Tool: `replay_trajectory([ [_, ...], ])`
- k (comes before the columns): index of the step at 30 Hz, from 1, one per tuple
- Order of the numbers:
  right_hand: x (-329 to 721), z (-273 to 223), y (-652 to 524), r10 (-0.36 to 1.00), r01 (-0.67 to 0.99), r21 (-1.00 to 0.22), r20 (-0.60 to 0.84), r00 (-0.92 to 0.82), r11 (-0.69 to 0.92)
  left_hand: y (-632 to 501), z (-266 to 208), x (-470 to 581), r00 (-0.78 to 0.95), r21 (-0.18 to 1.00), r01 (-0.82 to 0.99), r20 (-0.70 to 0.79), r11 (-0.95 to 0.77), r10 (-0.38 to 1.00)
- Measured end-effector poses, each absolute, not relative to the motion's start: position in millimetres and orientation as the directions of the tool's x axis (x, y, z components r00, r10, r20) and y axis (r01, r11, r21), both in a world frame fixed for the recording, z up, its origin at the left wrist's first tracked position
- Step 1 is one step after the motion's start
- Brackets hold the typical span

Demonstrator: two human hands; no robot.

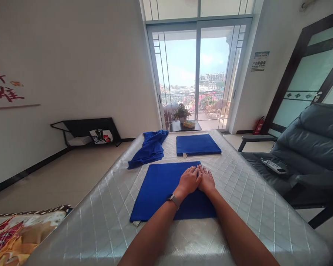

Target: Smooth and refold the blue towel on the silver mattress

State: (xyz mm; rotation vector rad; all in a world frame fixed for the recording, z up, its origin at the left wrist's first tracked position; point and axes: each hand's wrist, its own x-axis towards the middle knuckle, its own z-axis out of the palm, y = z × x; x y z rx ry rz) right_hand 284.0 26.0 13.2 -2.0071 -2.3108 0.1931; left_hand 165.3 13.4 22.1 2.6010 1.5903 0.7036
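Observation:
A blue cloth [158, 188], folded into a flat rectangle, lies in front of me on the quilted silver mattress [105, 218]. Both hands rest on its right part, close together near the far right corner. My left hand [188, 181], with a watch band at the wrist, lies palm down with its fingers reaching toward the other hand. Flat on the cloth is my right hand [206, 178], fingers stretched out. Beyond sits a second folded blue cloth [198, 144] with a small white tag. To its left a blue cloth [151, 147] lies crumpled.
A dark armchair [308, 147] holding a white power strip [274, 166] stands at the right. Past the mattress's far end is a small table [174, 126] with a potted plant [182, 112]. Patterned bedding [19, 236] lies at lower left; a black rack [86, 129] stands by the wall.

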Motion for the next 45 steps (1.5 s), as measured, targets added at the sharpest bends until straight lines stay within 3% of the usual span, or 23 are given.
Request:
replay_trajectory([
  [4,282.3,12.1,28.6,0.993,0.980,-0.167,-0.039,-0.114,0.106,27.9,9.2,159.4,0.293,0.253,0.896,0.276,-0.364,0.915],
  [14,279.0,17.2,27.7,0.996,0.974,-0.216,-0.047,-0.079,0.067,27.5,4.6,53.4,0.111,0.145,0.981,0.114,-0.127,0.987],
  [22,279.4,18.8,27.8,0.996,0.978,-0.202,-0.058,-0.071,0.058,25.5,0.7,-21.5,-0.069,0.105,0.993,0.094,0.059,0.993],
  [45,279.1,22.6,61.9,0.996,0.993,-0.100,-0.061,-0.062,0.056,26.7,1.9,-17.8,-0.102,0.188,0.979,0.117,0.079,0.988],
])
